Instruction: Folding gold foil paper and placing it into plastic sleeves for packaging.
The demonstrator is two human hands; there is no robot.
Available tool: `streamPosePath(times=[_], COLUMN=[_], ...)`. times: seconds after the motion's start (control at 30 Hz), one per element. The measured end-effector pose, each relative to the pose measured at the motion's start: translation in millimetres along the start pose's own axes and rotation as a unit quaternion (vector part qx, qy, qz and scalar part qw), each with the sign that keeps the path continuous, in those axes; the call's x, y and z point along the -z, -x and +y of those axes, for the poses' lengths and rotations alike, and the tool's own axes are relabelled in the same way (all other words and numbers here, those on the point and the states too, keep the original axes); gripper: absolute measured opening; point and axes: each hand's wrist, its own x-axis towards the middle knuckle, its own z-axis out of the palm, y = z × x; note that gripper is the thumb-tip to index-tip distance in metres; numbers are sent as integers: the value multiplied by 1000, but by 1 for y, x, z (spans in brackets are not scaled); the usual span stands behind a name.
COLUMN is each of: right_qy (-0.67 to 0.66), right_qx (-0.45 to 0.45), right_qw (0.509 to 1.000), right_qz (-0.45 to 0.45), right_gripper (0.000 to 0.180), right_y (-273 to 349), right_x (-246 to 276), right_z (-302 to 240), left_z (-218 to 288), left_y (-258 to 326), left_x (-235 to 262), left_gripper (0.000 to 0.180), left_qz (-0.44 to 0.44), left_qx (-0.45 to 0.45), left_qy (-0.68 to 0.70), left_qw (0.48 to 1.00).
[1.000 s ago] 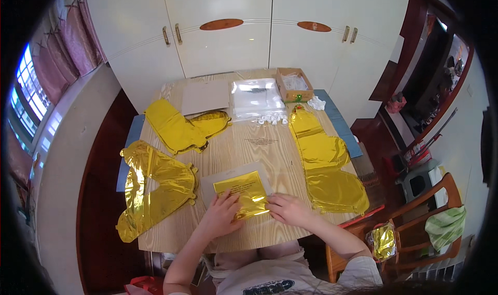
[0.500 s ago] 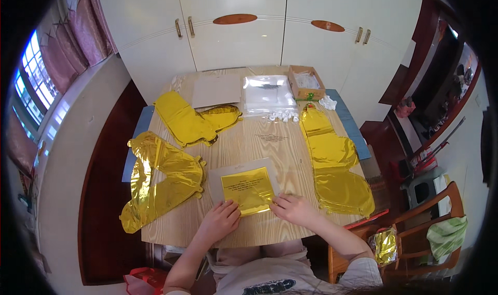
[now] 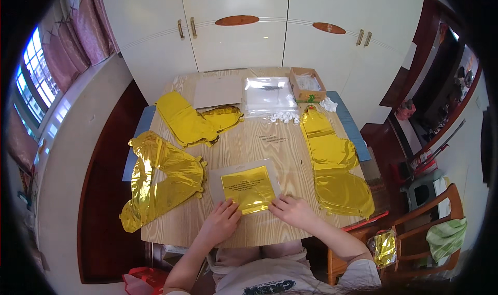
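In front of me on the table lies a clear plastic bag (image 3: 239,167) with printed text, holding a folded gold foil balloon (image 3: 251,197) and a grey card (image 3: 215,183). My left hand (image 3: 221,221) closes its fingertips on the bag's near left corner. At the near right corner, my right hand (image 3: 293,211) pinches the bag's edge, thumb and fingers together. The bag lies flat, slightly turned. Beneath the fingers its edge is partly hidden.
Flat gold foil balloons lie at left (image 3: 161,181), far left (image 3: 179,121) and right (image 3: 334,165). Along the back are grey cards (image 3: 218,91), a stack of clear bags (image 3: 267,95), white curled pieces (image 3: 285,117) and a cardboard box (image 3: 308,93). A chair (image 3: 456,207) stands at right.
My right hand has shifted slightly left and down along the bag's near right corner, and the foil there looks flatter. My left hand stays at its corner.
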Motion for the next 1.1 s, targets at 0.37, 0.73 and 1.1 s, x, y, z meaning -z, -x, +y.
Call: streamPosePath(times=[0.37,0.73,1.1], right_qy=[-140,-111,-103], right_qx=[-107,-91,-139], right_qw=[982,980,972], right_qz=[-61,-136,-159], right_gripper=[55,70,88], right_y=[-48,-64,-68], right_x=[-33,-52,-45], right_z=[14,15,15], left_z=[5,-23,-41], left_y=[-42,-55,-50], left_x=[-18,-40,-23], left_gripper=[55,81,114], left_qz=[-14,-75,-148], left_qx=[65,92,137], left_qy=[-9,-46,-40], left_qw=[998,992,979])
